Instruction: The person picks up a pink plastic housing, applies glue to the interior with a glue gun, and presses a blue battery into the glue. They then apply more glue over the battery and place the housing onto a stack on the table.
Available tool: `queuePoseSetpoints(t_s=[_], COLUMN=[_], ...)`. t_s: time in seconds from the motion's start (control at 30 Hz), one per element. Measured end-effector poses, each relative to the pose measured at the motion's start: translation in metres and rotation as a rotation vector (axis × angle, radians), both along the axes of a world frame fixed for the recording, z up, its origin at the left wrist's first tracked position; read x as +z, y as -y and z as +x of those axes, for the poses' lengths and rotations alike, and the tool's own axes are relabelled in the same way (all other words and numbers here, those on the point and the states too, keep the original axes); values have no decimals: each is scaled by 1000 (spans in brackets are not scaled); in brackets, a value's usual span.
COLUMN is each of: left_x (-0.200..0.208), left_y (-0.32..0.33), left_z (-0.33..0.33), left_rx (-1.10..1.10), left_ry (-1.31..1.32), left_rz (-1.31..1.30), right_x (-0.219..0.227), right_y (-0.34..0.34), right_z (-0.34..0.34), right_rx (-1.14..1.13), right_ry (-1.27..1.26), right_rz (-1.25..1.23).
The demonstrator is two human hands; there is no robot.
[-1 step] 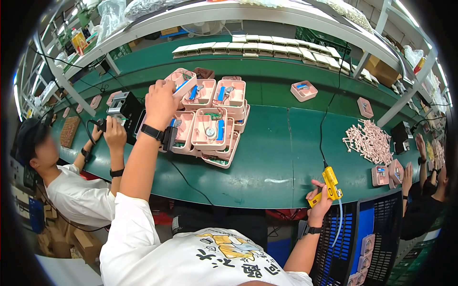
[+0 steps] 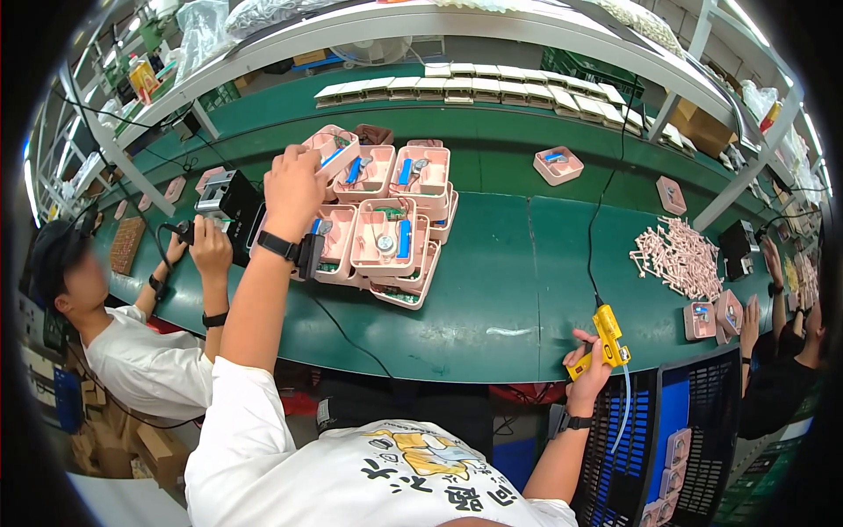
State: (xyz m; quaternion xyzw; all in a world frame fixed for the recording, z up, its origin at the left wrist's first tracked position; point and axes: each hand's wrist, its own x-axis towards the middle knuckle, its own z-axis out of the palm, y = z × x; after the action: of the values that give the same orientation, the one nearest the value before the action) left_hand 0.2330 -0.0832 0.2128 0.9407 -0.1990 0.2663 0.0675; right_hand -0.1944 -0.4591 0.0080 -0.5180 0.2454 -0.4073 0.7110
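Note:
My left hand (image 2: 296, 180) reaches out over the bench and grips a tilted pink plastic case (image 2: 332, 147) by its near-left edge; a blue part shows inside it. That case rests against a stack of similar open pink cases (image 2: 384, 235), which hold blue cells, round metal discs and green boards. Lower right, my right hand (image 2: 590, 369) is wrapped round the handle of a yellow glue gun (image 2: 607, 334). A black cord runs up from the gun, and a pale glue stick (image 2: 624, 408) hangs curved from its back end.
A heap of small pink parts (image 2: 678, 257) lies right, with single cases (image 2: 558, 165) nearby. A black crate (image 2: 698, 413) stands by my right forearm. A co-worker (image 2: 114, 325) works at left, another at far right. Rows of white cases (image 2: 474, 88) line the back below a shelf.

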Motion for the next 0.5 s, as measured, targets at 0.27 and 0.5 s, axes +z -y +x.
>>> queuePoseSetpoints(t_s=[0.27,0.5], left_x=[33,-73], left_y=[23,49], left_z=[-112,-243], left_rx=[-710,-1404], left_ry=[277,-377], left_rz=[-318,-427], right_x=[-2,1], right_y=[3,2], right_z=[-4,-3], right_rx=[7,26], right_ry=[-4,-3], right_rz=[-8,6])
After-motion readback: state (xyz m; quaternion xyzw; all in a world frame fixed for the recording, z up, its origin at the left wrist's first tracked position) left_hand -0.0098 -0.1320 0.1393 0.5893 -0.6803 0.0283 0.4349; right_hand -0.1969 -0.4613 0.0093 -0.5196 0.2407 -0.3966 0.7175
